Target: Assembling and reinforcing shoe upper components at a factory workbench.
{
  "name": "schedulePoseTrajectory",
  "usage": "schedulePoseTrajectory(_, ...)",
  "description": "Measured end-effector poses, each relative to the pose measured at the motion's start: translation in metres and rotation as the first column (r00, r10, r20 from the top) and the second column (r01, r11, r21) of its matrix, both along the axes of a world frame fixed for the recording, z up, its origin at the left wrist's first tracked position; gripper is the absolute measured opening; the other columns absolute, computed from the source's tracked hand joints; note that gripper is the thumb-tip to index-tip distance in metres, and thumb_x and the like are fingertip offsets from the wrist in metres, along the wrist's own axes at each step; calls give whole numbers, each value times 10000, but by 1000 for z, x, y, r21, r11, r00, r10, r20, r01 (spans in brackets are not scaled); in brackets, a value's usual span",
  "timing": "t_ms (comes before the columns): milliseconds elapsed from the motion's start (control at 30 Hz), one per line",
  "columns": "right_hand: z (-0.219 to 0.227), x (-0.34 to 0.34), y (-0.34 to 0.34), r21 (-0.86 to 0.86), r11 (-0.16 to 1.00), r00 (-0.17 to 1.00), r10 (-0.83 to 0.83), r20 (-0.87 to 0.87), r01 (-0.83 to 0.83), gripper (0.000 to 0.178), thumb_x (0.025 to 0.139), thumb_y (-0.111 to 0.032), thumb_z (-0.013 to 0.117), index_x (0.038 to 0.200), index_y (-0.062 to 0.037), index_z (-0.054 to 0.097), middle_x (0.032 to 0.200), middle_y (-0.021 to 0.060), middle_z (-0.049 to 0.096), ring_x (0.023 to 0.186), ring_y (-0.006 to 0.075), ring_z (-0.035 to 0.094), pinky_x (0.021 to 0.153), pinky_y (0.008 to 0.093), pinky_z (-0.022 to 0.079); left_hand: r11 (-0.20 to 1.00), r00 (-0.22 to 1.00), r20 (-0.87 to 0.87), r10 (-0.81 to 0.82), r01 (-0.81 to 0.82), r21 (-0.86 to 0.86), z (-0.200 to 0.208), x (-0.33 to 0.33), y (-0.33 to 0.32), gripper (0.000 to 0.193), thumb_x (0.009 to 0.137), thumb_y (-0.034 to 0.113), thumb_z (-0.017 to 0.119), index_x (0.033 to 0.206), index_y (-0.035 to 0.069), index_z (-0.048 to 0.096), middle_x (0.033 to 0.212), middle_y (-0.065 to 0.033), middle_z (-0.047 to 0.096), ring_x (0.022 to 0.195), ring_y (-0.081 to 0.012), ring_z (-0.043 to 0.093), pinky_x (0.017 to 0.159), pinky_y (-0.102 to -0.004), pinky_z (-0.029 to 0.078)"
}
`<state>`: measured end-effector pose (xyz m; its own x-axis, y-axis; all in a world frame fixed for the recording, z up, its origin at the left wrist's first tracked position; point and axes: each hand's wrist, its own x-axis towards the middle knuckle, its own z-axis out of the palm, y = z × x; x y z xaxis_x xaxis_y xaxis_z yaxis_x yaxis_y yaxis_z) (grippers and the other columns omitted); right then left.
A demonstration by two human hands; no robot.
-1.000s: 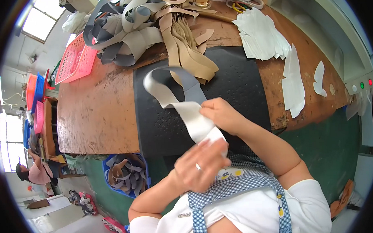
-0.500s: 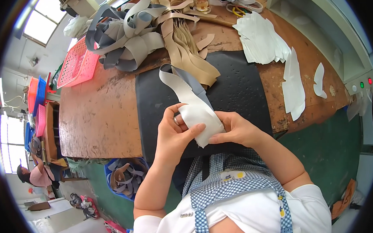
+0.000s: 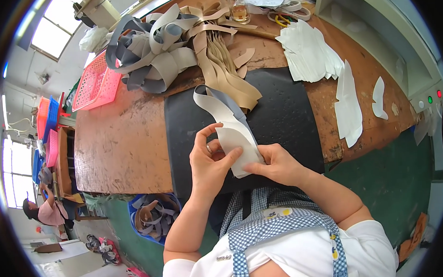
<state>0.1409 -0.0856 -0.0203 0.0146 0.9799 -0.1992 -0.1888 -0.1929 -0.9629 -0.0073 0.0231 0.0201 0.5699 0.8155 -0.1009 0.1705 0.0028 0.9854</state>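
Between my hands, a white cut piece (image 3: pixel 240 146) lies against the near end of a long strip (image 3: pixel 214 105), pale on one face and grey on the other. My left hand (image 3: pixel 211 156) pinches the left side, thumb on top and fingers behind. On the right edge, my right hand (image 3: pixel 273 163) grips with its thumb on the white piece and its fingers underneath. The strip's far end curls over on a black mat (image 3: pixel 284 121), beside a bundle of tan strips (image 3: pixel 229 89).
A heap of grey strips (image 3: pixel 167 62) lies at the back, by a pink basket (image 3: pixel 95 84). White cut pieces (image 3: pixel 309 52) are at the right, near scissors (image 3: pixel 281 20) and a glass of amber liquid (image 3: pixel 239 13). A blue bin (image 3: pixel 156 216) stands below the table; a person (image 3: pixel 48 210) sits far left.
The white piece's upper left edge now curves up, more bowed than before. Both hands keep their grip, with small finger shifts. The whole view has shifted slightly.
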Motion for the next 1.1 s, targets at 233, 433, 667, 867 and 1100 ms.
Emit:
schedulePoseTrajectory(233, -5, -2, -2, -17, 999, 997, -32, -70, 31, 264, 949, -167, 659, 1092, 54, 674, 929, 56, 707, 848, 71, 615, 770, 266, 510, 998, 999, 42, -17, 20, -62, -5, -2, 0, 587, 795, -7, 765, 1302, -17, 467, 929, -125, 725, 832, -135, 698, 754, -246, 551)
schedulePoseTrajectory(433, -10, 3, -2, -16, 1000, 1000, 0, 14, 0, 251, 930, -170, 679, 1039, 56, 680, 871, 43, 705, 780, 67, 599, 699, 263, 504, 996, 999, 44, -5, 9, -89, -12, 0, 1, 613, 767, -1, 787, 1304, -13, 492, 941, -91, 715, 842, -124, 675, 786, -251, 534)
schedulePoseTrajectory(667, 7, 8, -3, -125, 968, 955, 238, 176, -218, 291, 906, -106, 691, 1152, 40, 639, 988, 67, 708, 912, 82, 624, 823, 267, 511, 999, 998, -54, 34, -33, 25, -34, -4, 7, 713, 743, 85, 811, 1357, 12, 457, 1112, -74, 590, 977, -137, 552, 889, -281, 473)
schedulePoseTrajectory(867, 14, 10, 1, 100, 993, 998, 66, -17, -64, 349, 862, -64, 725, 1179, 32, 615, 1010, 77, 692, 916, 94, 608, 780, 258, 495, 777, 966, 259, 0, 163, -608, -33, -22, -6, 620, 825, 148, 777, 1311, -74, 464, 1284, -164, 566, 1162, -200, 573, 947, -330, 478)
schedulePoseTrajectory(1100, 23, 8, 17, 11, 996, 995, -90, 52, 90, 210, 871, -171, 759, 900, 21, 677, 809, -4, 670, 721, 42, 579, 683, 210, 478, 851, 886, 346, 310, -96, -517, -30, -8, 18, 264, 889, 176, 742, 1024, -36, 661, 926, -95, 709, 784, -157, 692, 697, -272, 565)
